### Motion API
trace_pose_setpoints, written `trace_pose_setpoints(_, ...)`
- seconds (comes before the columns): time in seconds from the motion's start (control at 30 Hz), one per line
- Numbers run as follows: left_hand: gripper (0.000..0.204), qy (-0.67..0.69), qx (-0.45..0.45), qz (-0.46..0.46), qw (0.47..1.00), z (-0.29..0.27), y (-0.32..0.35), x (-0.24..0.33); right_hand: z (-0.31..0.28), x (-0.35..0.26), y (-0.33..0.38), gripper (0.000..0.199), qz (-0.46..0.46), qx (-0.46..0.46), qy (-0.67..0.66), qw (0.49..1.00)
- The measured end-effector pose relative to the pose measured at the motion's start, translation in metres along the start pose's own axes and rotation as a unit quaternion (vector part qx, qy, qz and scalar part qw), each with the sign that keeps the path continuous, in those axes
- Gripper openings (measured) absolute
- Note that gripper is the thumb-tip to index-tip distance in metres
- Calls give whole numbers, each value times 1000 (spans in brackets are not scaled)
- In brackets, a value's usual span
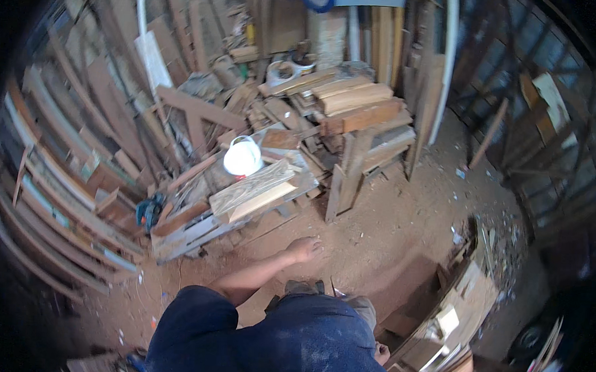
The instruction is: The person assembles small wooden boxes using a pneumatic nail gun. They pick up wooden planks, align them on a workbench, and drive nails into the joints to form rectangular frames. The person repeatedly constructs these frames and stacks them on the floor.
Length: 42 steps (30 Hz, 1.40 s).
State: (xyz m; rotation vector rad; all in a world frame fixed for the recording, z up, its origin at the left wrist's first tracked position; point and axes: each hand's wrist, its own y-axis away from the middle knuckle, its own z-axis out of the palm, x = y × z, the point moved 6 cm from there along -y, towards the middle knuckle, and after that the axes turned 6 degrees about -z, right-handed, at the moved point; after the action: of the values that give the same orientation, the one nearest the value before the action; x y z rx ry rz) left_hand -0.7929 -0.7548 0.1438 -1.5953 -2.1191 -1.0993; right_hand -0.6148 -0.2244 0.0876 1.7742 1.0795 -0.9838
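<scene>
My left hand (305,249) hangs in front of my body above the dusty floor, with its fingers loosely apart and nothing in them. The nearest things to it are two short boards on the low bench: a grey-grained board (248,187) and a paler board (263,202) beside it. Low at my right side, my right hand (382,353) shows only in part next to a stack of wood pieces (430,355). Its fingers are mostly hidden, and whether it grips anything cannot be seen. A white bucket (243,157) stands on the bench behind the boards.
Piled planks (358,99) rest on a rough wooden stand at the back. Long boards (65,176) lean and lie along the left. A blue power tool (149,211) sits by the bench's left end. Wood scraps (498,254) litter the sawdust-covered floor (389,223) at the right.
</scene>
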Motion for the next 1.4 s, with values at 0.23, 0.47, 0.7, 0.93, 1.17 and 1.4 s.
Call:
trace_pose_setpoints(0.23, 47, 109, 39, -82, 990, 46, -44, -55, 23, -23, -204, 17, 33, -121, 12, 992)
trace_pose_setpoints(0.47, 55, 219, 180, -325, 902, 105, -24, -156, 185, -171, -459, 40, -159, -312, 50, 935)
trace_pose_setpoints(0.7, 26, 262, 85, -517, 811, 146, 44, -138, 415, -510, -551, 30, -432, -386, -20, 815)
trace_pose_setpoints(0.93, 18, 622, 1, -436, 651, 215, 49, -142, 549, -808, -469, 50, -540, -371, -68, 752)
trace_pose_setpoints(1.17, 27, 744, 229, -372, 505, 139, -29, -202, 641, -1041, -397, 73, -692, -133, -95, 704)
trace_pose_setpoints(1.4, 33, 704, 382, -379, 463, 22, -38, -230, 692, -1130, -418, 75, -669, 14, -187, 719)
